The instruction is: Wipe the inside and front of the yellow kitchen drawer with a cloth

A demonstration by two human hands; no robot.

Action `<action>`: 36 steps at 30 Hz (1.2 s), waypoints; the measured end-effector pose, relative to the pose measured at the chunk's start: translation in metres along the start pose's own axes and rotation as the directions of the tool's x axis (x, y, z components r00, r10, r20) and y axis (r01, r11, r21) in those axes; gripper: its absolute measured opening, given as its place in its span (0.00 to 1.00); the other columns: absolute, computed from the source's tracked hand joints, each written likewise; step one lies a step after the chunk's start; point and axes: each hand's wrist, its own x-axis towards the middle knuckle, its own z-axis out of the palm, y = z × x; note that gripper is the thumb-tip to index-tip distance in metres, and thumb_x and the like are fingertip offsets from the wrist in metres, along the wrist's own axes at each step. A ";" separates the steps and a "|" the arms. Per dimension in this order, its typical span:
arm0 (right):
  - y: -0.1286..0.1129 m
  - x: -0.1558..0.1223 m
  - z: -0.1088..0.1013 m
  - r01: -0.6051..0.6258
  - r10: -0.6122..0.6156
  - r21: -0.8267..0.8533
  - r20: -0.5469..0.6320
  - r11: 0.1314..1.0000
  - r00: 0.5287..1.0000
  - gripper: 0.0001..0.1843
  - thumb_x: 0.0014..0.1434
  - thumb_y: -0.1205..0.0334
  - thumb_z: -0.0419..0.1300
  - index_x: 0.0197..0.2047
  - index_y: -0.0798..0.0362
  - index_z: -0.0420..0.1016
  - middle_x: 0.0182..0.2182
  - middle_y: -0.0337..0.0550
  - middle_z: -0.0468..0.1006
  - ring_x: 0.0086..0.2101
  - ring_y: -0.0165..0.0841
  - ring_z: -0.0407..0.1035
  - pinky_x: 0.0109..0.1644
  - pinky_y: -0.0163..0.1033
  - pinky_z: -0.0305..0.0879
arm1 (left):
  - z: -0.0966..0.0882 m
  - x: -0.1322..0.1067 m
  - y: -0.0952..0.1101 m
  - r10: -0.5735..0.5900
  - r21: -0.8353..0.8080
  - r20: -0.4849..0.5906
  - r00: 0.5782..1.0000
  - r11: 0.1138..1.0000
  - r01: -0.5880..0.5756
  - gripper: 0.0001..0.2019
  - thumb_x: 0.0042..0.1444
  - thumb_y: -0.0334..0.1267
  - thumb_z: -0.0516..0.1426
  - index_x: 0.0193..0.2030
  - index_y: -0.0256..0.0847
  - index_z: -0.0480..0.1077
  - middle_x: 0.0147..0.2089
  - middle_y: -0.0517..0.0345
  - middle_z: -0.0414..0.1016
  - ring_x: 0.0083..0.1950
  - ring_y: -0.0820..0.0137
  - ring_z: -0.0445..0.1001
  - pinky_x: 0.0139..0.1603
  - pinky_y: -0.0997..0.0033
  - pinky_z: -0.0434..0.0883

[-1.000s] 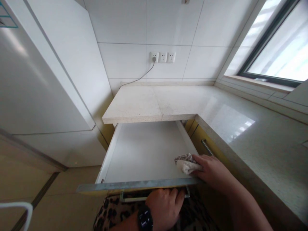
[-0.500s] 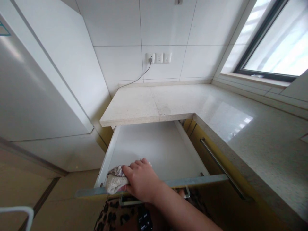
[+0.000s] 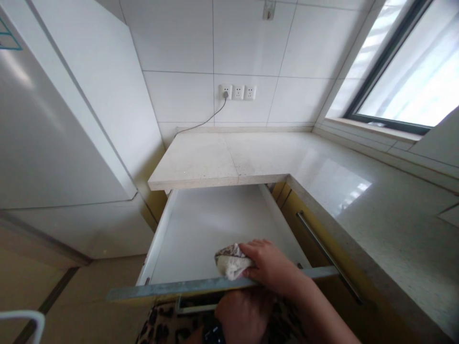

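My right hand (image 3: 268, 265) is closed on a crumpled cloth (image 3: 233, 262), white with a brown pattern. It presses the cloth to the top edge of the drawer front (image 3: 172, 287), right of its middle. Behind that edge the white drawer (image 3: 208, 220) is pulled out, and its floor shows bare. Below the front, my left hand (image 3: 244, 310) is closed at the metal drawer handle (image 3: 197, 309), its fingertips hidden. A black watch (image 3: 213, 333) is on the left wrist.
A pale stone countertop (image 3: 201, 155) overhangs the drawer and runs along the right side. A long cabinet handle (image 3: 330, 258) sticks out right of the drawer. A white fridge-like cabinet (image 3: 71, 119) stands left. A cord (image 3: 204, 122) runs from a wall socket (image 3: 225, 91).
My right hand has slid the cloth rightward along the drawer's front edge, from its left part to right of the middle. My left hand has become more visible below.
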 end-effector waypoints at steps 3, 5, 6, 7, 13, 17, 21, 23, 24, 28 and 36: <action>0.036 -0.012 -0.012 -0.111 0.091 0.193 0.108 0.975 0.990 0.19 0.56 0.54 0.63 0.51 0.48 0.75 0.47 0.45 0.81 0.48 0.42 0.73 0.50 0.41 0.62 | -0.008 -0.005 -0.007 0.061 0.024 -0.040 0.997 0.998 -0.060 0.15 0.63 0.39 0.55 0.55 0.40 0.69 0.36 0.56 0.77 0.31 0.64 0.74 0.24 0.63 0.65; 0.052 -0.013 -0.017 -0.163 0.102 0.302 0.208 0.939 0.973 0.25 0.55 0.53 0.63 0.56 0.48 0.73 0.51 0.45 0.80 0.50 0.41 0.73 0.52 0.41 0.64 | -0.015 -0.004 -0.010 0.107 0.021 -0.005 0.994 0.994 -0.107 0.20 0.62 0.41 0.55 0.60 0.38 0.66 0.36 0.57 0.77 0.29 0.65 0.73 0.23 0.62 0.63; 0.058 -0.012 -0.019 -0.182 0.103 0.317 0.250 0.931 0.963 0.28 0.54 0.52 0.63 0.58 0.48 0.72 0.52 0.45 0.80 0.50 0.42 0.73 0.52 0.41 0.65 | -0.017 -0.003 -0.011 0.116 0.019 0.012 0.993 0.993 -0.116 0.20 0.62 0.41 0.55 0.60 0.37 0.66 0.35 0.57 0.76 0.28 0.66 0.73 0.21 0.62 0.61; 0.061 -0.010 -0.019 -0.192 0.102 0.302 0.288 0.934 0.952 0.29 0.53 0.51 0.64 0.58 0.48 0.73 0.52 0.46 0.80 0.50 0.42 0.74 0.51 0.42 0.66 | -0.019 -0.002 -0.011 0.113 0.020 0.022 0.993 0.993 -0.113 0.20 0.62 0.41 0.54 0.59 0.38 0.66 0.35 0.58 0.76 0.27 0.66 0.72 0.20 0.62 0.60; 0.048 0.024 -0.022 -0.018 0.021 -0.014 0.375 1.000 0.927 0.26 0.49 0.49 0.65 0.52 0.47 0.77 0.45 0.50 0.82 0.44 0.49 0.77 0.43 0.46 0.67 | -0.019 0.002 -0.013 0.117 0.012 0.051 0.992 0.993 -0.118 0.19 0.64 0.40 0.53 0.59 0.38 0.66 0.36 0.56 0.78 0.28 0.66 0.74 0.21 0.65 0.62; 0.032 0.060 -0.022 0.145 -0.127 -0.004 0.449 0.989 0.884 0.33 0.48 0.45 0.67 0.56 0.46 0.74 0.49 0.48 0.81 0.46 0.46 0.76 0.43 0.43 0.66 | -0.024 0.001 -0.014 0.118 -0.001 0.111 0.987 0.993 -0.119 0.21 0.65 0.40 0.52 0.63 0.37 0.62 0.43 0.52 0.79 0.35 0.63 0.76 0.28 0.65 0.71; 0.037 0.094 -0.007 0.229 -0.126 -0.153 0.497 0.961 0.859 0.37 0.42 0.45 0.72 0.55 0.46 0.75 0.49 0.47 0.81 0.46 0.47 0.76 0.44 0.44 0.66 | -0.027 0.002 -0.011 0.059 -0.004 0.166 0.984 0.998 -0.059 0.20 0.66 0.38 0.50 0.64 0.41 0.62 0.46 0.50 0.79 0.37 0.62 0.78 0.35 0.63 0.76; 0.049 0.108 0.000 0.240 -0.123 -0.174 0.506 0.955 0.854 0.35 0.41 0.47 0.73 0.53 0.45 0.76 0.48 0.44 0.81 0.45 0.45 0.76 0.44 0.43 0.66 | -0.029 0.004 -0.009 0.011 0.006 0.199 0.980 1.000 -0.013 0.19 0.66 0.38 0.50 0.63 0.42 0.63 0.49 0.49 0.78 0.40 0.60 0.79 0.36 0.61 0.77; 0.057 0.115 0.000 0.206 -0.094 -0.190 0.475 0.960 0.875 0.34 0.40 0.47 0.73 0.52 0.44 0.76 0.47 0.43 0.81 0.46 0.44 0.76 0.45 0.42 0.66 | -0.032 0.005 -0.009 0.013 -0.001 0.219 0.976 1.000 -0.013 0.19 0.66 0.38 0.50 0.63 0.42 0.62 0.51 0.48 0.77 0.43 0.58 0.79 0.37 0.60 0.77; 0.101 0.130 -0.010 -0.092 0.153 -0.306 0.181 0.947 0.971 0.32 0.51 0.46 0.68 0.57 0.46 0.71 0.51 0.51 0.79 0.49 0.47 0.74 0.47 0.43 0.66 | -0.043 0.010 -0.012 0.083 -0.090 0.332 0.940 0.994 -0.056 0.22 0.64 0.36 0.51 0.64 0.40 0.60 0.55 0.46 0.76 0.46 0.60 0.77 0.40 0.62 0.78; 0.114 0.118 0.002 -0.236 0.234 -0.309 -0.044 0.921 0.971 0.29 0.63 0.46 0.55 0.61 0.56 0.62 0.50 0.64 0.77 0.48 0.52 0.74 0.46 0.49 0.67 | -0.048 0.010 -0.011 0.078 -0.109 0.398 0.914 0.993 -0.038 0.29 0.59 0.35 0.55 0.67 0.40 0.56 0.55 0.44 0.75 0.50 0.59 0.76 0.45 0.60 0.78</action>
